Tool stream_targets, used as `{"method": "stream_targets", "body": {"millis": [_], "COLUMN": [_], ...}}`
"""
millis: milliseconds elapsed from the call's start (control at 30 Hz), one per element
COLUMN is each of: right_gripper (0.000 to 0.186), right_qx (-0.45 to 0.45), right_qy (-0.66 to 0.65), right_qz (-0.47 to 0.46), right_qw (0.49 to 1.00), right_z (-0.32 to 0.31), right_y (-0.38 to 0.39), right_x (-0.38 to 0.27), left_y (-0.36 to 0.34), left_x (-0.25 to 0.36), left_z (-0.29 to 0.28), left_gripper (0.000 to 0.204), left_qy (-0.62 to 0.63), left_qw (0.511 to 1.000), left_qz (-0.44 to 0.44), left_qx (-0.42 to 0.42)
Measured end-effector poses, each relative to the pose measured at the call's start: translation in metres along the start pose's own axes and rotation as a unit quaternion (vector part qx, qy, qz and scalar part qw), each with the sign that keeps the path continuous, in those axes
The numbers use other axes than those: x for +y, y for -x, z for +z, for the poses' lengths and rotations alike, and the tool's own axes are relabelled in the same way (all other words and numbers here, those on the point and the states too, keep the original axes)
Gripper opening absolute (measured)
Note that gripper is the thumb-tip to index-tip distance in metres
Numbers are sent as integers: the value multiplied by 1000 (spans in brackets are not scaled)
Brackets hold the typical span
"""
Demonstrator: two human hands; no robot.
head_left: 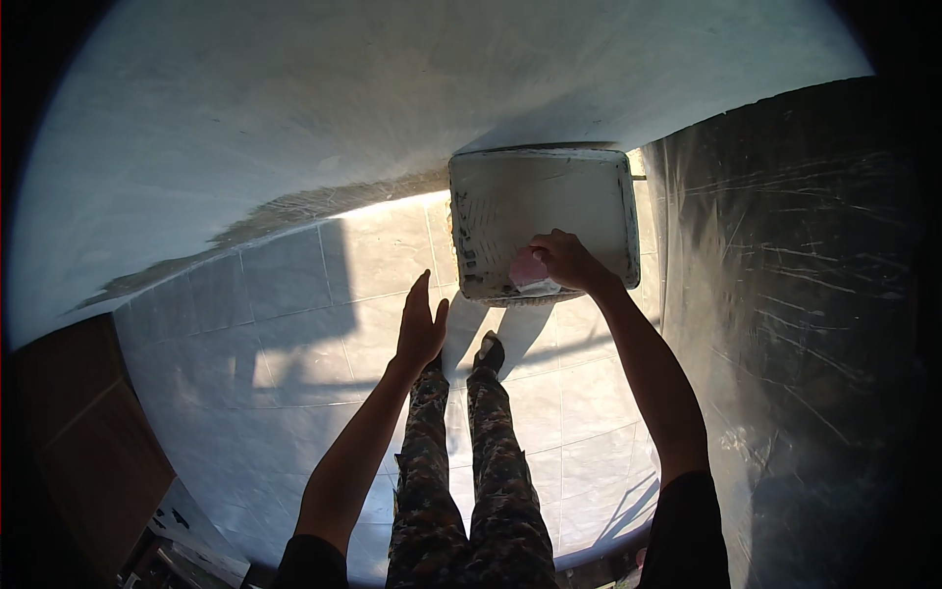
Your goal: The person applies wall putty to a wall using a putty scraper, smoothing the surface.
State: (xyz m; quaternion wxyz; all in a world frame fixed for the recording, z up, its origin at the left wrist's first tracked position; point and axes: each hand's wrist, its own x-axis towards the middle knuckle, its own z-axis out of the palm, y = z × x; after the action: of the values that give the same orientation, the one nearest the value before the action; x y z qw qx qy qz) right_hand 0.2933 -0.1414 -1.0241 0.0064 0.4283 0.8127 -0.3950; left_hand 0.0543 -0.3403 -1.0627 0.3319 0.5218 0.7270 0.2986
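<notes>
The fingers (546,247) of the right hand (567,261) are curled tight around a pink thing (528,270), maybe a sponge or a small tool; what it is cannot be told. The pink thing is held at the near edge of a flat, square tray (549,196) that is smeared with white stuff. The tray is seen in front of the person, up near a big white wall (294,108).

The left hand (420,329) is held flat and open, with the fingers straight and together. Nothing is held in it. It is kept well apart from the tray, over the pale tiled floor (294,324).

Legs in spotted trousers (471,471) are seen below, between the two arms. A dark, scratched wall (805,324) is seen on the right side.
</notes>
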Motion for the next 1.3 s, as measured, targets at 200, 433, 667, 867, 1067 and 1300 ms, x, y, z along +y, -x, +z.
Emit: {"method": "stream_targets", "body": {"millis": [200,433,667,867,1067,1300], "right_gripper": [24,35,55,48,39,32], "right_qx": [-73,21,48,212,231,303], "right_qy": [-166,-648,-817,-755,-721,-659], "right_qz": [157,91,-112,-204,-316,-357], "right_qw": [971,756,564,586,572,588], "right_z": [-26,-60,-150,-258,-344,-420], "right_y": [5,70,110,139,170,215], "right_x": [-7,-43,-139,-249,-336,-422], "left_y": [-5,-33,-84,-103,-98,-86], "left_x": [14,95,226,371,478,569], "left_z": [-23,-77,-169,-260,-360,-458], "left_gripper": [61,59,54,50,49,51], "left_qy": [-17,-7,2,45,37,1], "left_qw": [1000,994,965,908,825,759], "left_qz": [21,105,254,386,515,574], "left_qx": [14,38,72,159,229,309]}}
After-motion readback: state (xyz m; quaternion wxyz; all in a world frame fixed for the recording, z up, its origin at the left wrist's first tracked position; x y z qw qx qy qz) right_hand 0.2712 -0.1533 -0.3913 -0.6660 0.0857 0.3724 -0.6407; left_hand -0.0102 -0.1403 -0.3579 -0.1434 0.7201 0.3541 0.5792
